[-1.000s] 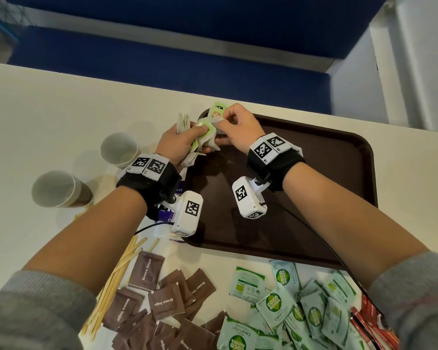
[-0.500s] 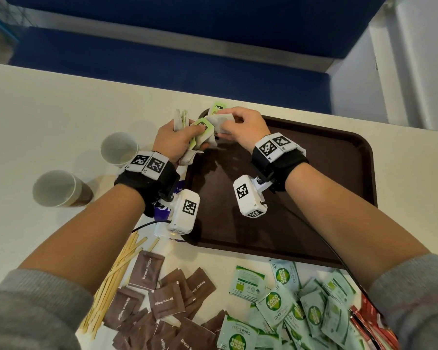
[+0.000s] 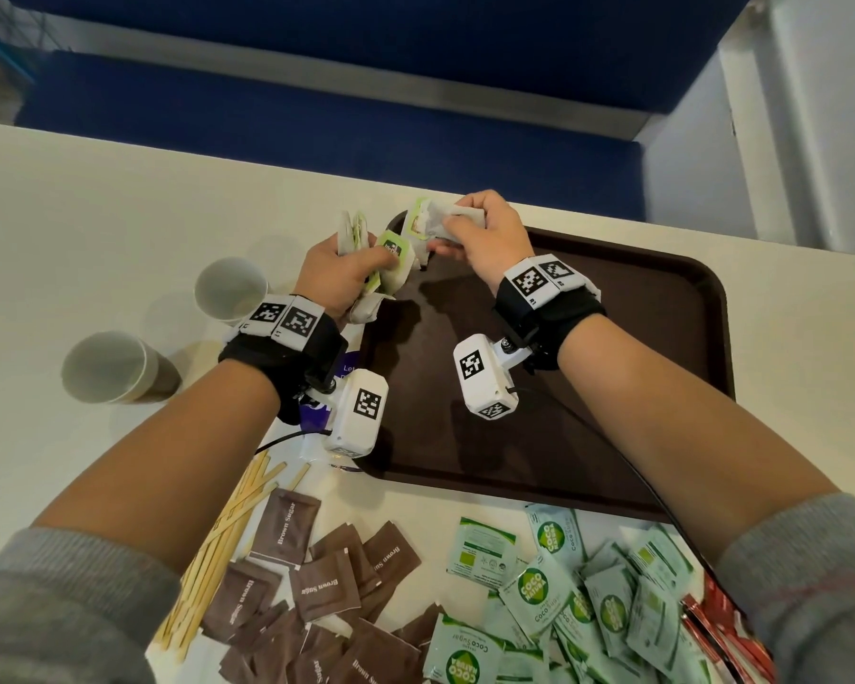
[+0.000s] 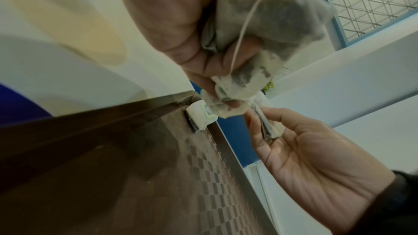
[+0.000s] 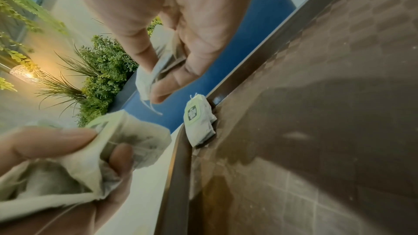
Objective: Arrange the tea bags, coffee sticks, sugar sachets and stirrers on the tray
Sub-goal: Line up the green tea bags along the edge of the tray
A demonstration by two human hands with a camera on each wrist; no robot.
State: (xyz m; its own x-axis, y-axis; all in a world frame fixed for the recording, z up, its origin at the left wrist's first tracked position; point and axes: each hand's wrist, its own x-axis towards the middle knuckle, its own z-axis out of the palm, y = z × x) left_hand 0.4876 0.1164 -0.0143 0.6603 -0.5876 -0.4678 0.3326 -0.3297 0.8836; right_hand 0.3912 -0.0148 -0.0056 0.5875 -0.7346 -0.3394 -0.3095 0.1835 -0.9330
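Note:
A dark brown tray lies on the white table. My left hand grips a bunch of white tea bags with green tags at the tray's far left corner; the same bunch fills the left wrist view. My right hand pinches one tea bag just above that corner, also seen as the pinched tea bag in the right wrist view. One tea bag leans against the tray's corner wall, also visible as the leaning bag.
Two paper cups stand left of the tray. Near the front edge lie wooden stirrers, brown sugar sachets, green coco sugar sachets and red sticks. A blue bench runs behind the table.
My right hand has pulled one tea bag away from the bunch in my left hand and moved it slightly right and farther, over the tray corner. The left hand stayed put.

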